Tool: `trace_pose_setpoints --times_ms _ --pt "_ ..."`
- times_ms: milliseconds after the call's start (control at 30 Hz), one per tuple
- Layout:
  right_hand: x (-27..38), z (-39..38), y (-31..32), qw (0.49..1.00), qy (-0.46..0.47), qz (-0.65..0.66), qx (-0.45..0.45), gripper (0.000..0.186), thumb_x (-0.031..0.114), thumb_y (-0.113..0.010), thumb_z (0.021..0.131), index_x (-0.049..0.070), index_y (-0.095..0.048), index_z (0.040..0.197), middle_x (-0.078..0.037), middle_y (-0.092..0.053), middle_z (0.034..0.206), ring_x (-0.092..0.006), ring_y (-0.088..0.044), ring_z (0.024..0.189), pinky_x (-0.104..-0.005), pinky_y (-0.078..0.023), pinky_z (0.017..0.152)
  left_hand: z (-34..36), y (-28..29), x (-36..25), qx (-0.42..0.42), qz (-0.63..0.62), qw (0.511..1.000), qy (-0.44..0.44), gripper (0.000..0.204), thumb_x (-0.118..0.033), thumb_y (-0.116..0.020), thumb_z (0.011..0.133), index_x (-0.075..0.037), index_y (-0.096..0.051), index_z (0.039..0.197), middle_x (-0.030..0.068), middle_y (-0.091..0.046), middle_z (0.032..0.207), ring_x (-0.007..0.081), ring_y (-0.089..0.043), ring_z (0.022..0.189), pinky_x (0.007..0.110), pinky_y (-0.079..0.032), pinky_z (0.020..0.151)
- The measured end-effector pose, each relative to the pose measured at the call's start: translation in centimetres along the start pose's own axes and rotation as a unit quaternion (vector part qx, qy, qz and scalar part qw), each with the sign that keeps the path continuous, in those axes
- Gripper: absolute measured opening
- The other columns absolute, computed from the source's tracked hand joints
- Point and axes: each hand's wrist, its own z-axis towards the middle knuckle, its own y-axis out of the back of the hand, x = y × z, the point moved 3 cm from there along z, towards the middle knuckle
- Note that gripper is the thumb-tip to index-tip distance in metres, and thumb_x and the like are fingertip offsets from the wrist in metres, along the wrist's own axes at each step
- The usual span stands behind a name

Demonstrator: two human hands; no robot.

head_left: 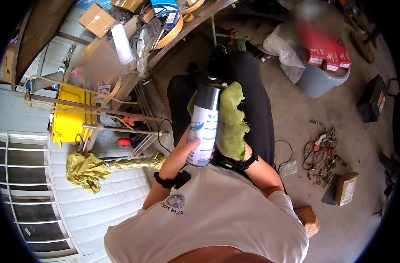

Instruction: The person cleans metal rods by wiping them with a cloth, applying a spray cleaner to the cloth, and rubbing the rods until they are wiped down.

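The left hand [190,145] is clamped around a white cylindrical spray can [203,127] with blue markings, its thumb laid across the lower part of the label. The grip sits near the can's base, so most of the body and the glossy black cap [207,96] stand out beyond the fingers, cap end toward the knees and base end toward the white cotton T-shirt [235,197]. The can is tilted slightly, held over the lap in front of the black trousers [255,105].

Just beside the can, on its right, hangs an olive-green fabric cloth [233,125] with a ragged, frayed outer edge; a bit of it also shows past the can's left side. The right hand [248,152] is mostly hidden under this cloth, only its wrist end showing at the lower right edge, so whether its fingers are together or apart I cannot tell.

Well apart, on the grey concrete floor [292,131], stands a grey plastic tub [318,83], with red cardboard boxes [327,57] at its upper rim.
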Motion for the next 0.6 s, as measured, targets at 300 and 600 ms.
trace_pose_setpoints --times_ms 300,600 --pt "3.4 1.5 -0.9 0.964 0.067 -0.132 -0.221 0.058 0.053 -0.032 0.098 0.001 -0.055 0.111 -0.010 -0.063 0.085 -0.0175 -0.061 0.072 -0.0269 -0.051 0.060 0.6 -1.6 -0.6 -0.017 0.088 0.996 -0.029 0.059 -0.031 -0.060 0.088 0.000 -0.037 0.133 0.0141 -0.062 0.099 0.0210 -0.065 0.081 0.034 -0.053 0.074" --pt "3.3 0.8 -2.2 0.973 0.135 -0.130 -0.132 0.054 0.051 -0.037 0.098 0.004 -0.051 0.120 -0.008 -0.060 0.105 -0.0155 -0.059 0.087 -0.0282 -0.050 0.077 1.0 -0.6 -0.3 0.152 -0.012 0.988 0.031 0.056 -0.042 -0.057 0.087 0.000 -0.047 0.122 0.0148 -0.063 0.094 0.0219 -0.065 0.079 0.033 -0.055 0.067"
